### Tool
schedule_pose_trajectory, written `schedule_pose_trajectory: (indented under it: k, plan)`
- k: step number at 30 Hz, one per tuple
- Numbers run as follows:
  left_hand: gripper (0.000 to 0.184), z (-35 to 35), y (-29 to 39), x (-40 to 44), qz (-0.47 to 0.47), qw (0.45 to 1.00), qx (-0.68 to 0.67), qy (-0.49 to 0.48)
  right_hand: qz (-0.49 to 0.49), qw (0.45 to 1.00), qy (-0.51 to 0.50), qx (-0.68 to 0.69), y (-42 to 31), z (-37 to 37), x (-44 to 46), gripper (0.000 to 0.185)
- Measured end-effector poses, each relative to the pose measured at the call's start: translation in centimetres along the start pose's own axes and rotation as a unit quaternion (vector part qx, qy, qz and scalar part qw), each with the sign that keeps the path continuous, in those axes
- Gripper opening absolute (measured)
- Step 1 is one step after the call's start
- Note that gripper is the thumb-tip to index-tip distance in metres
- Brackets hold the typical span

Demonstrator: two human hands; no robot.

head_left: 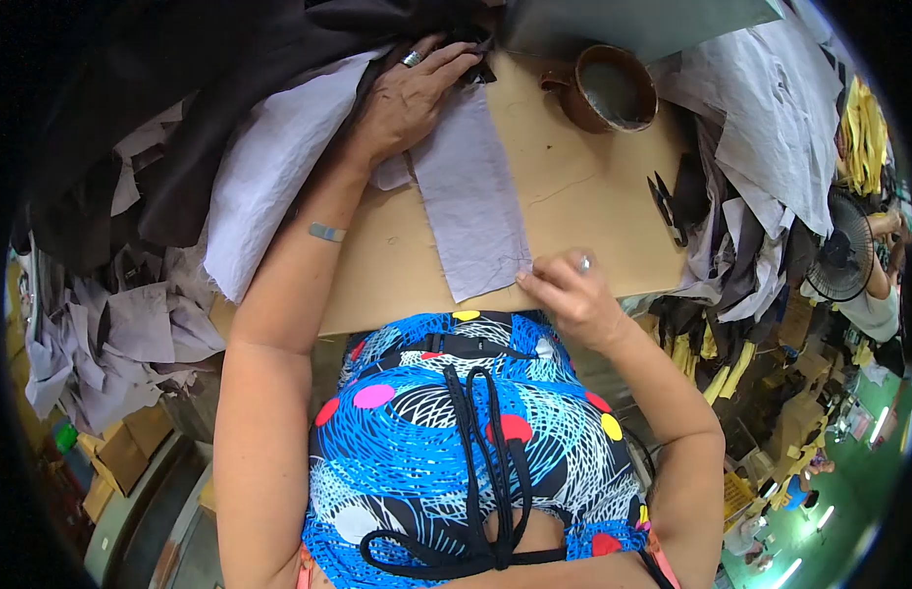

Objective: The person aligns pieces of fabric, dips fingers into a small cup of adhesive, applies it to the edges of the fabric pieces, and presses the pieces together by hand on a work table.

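A pale grey-lilac fabric strip [472,196] lies lengthwise on the tan tabletop, its frayed near end close to the table edge. My right hand [573,294], with a ring on it, pinches the strip's near right corner between thumb and finger. At the far end, my left hand [416,98] lies flat with fingers stretched out beside the strip's top, against dark cloth. Its fingertips reach a small dark piece there, too shaded to make out. Loose threads show near the strip's lower corner.
A brown mug [605,90] with liquid stands at the back right. Black thread snips [666,208] lie on the table's right side. Dark cloth [181,79] and pale fabric [284,147] are heaped at left; more pale cloth [760,98] hangs at right, near a fan [840,247].
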State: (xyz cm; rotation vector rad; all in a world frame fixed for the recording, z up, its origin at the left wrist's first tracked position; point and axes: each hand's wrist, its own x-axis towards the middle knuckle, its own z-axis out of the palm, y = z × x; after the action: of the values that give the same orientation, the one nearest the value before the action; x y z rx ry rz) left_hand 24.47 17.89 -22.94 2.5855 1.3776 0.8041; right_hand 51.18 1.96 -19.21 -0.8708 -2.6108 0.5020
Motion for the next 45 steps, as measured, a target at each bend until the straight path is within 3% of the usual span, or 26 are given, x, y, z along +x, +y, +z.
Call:
schedule_pose_trajectory:
  k: [2,8,12,13,16,18,19,22,23,26,27,31,38,39,40,41,43,45]
  plan:
    - [0.042,-0.1,0.0,-0.1,0.002,1.0,-0.002,0.0,0.055,0.997,-0.008,0.054,0.7,0.1,0.6,0.04]
    - [0.048,-0.5,0.3,0.0,-0.008,1.0,-0.006,-0.027,-0.02,0.99,-0.012,-0.138,-0.8,0.1,-0.9,0.037]
    - [0.05,-1.0,0.9,0.3,-0.037,0.996,-0.052,-0.058,0.026,0.999,0.039,0.012,0.2,-0.9,-0.4,0.032]
    - [0.051,-1.4,1.1,0.5,-0.046,0.994,-0.083,-0.061,0.092,0.988,0.068,0.103,0.8,-0.4,-0.6,0.034]
    - [0.052,-4.4,2.2,0.9,-0.018,0.984,-0.164,-0.068,0.194,0.947,0.215,0.142,1.1,0.0,1.0,0.041]
    - [0.053,-7.2,3.6,1.0,-0.048,0.986,-0.13,-0.091,0.217,0.93,0.236,0.182,2.1,1.4,0.5,0.05]
    - [0.051,-7.9,3.2,0.9,-0.016,0.998,-0.036,-0.046,0.225,0.925,0.242,0.186,2.1,1.7,0.4,0.052]
    - [0.05,-10.1,3.1,0.1,-0.075,0.975,0.197,-0.073,0.251,0.914,0.25,0.198,2.5,1.9,0.1,0.055]
    - [0.037,-10.8,2.0,-1.1,-0.047,0.96,0.277,-0.01,0.254,0.913,0.252,0.195,1.5,1.9,1.0,0.056]
    - [0.022,-9.1,0.1,-2.3,-0.09,0.933,0.342,-0.071,0.241,0.925,0.244,0.163,1.8,2.2,0.8,0.055]
    - [0.01,-8.8,-0.8,-2.8,-0.045,0.929,0.364,-0.051,0.236,0.928,0.244,0.153,1.7,2.3,0.7,0.055]
    - [0.004,-11.0,-0.7,-2.5,0.015,0.949,0.316,-0.015,0.234,0.928,0.251,0.144,1.3,1.7,1.0,0.054]
    - [0.009,-21.7,5.9,0.9,-0.01,0.968,0.25,-0.004,0.258,0.904,0.276,0.199,1.5,2.5,0.6,0.058]
    - [0.01,-23.3,6.4,1.7,0.003,0.966,0.258,0.011,0.254,0.907,0.274,0.198,1.6,2.6,0.5,0.059]
    - [0.01,-25.4,7.3,2.7,-0.041,0.961,0.272,0.029,0.249,0.909,0.271,0.195,1.6,2.7,0.5,0.06]
    - [0.015,-27.5,7.7,3.9,-0.04,0.935,0.352,0.006,0.246,0.911,0.269,0.193,1.6,2.8,0.4,0.061]
    - [0.025,-32.7,2.4,5.5,0.02,0.906,0.419,0.051,0.251,0.91,0.274,0.182,1.6,2.9,0.5,0.06]
    - [0.025,-37.4,-2.5,6.4,-0.029,0.897,0.435,0.071,0.256,0.91,0.272,0.177,1.5,2.8,0.7,0.059]
